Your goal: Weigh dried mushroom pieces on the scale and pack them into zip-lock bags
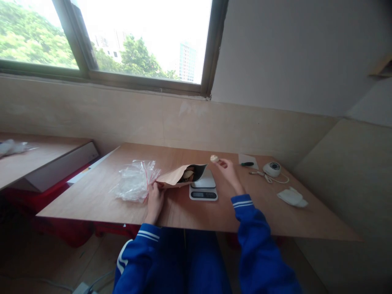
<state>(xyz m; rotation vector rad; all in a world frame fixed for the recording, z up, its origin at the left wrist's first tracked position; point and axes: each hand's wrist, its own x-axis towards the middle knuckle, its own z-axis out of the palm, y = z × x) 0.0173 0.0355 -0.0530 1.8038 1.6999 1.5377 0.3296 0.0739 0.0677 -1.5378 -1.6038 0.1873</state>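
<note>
My left hand [155, 200] is closed on the bottom end of a brown paper bag [173, 174], which lies tilted with its dark-lined mouth toward the right. Several pale and brown slices [188, 174] show inside it. A white kitchen scale [204, 193] with a small display sits on the table, partly behind the bag's mouth. Above and right of the scale, my right hand [227, 171] pinches a small cream-coloured piece [214, 158] between the fingertips; its exact kind is too small to make out. The piece is apart from the bag.
Clear plastic zip bags [134, 181] lie left of my left hand. To the right are a white dome camera [272, 169] with its cable, a green-handled screwdriver [247, 164] on a white sheet, and a crumpled white tissue [292, 197]. The wooden table [92, 200] meets the wall behind.
</note>
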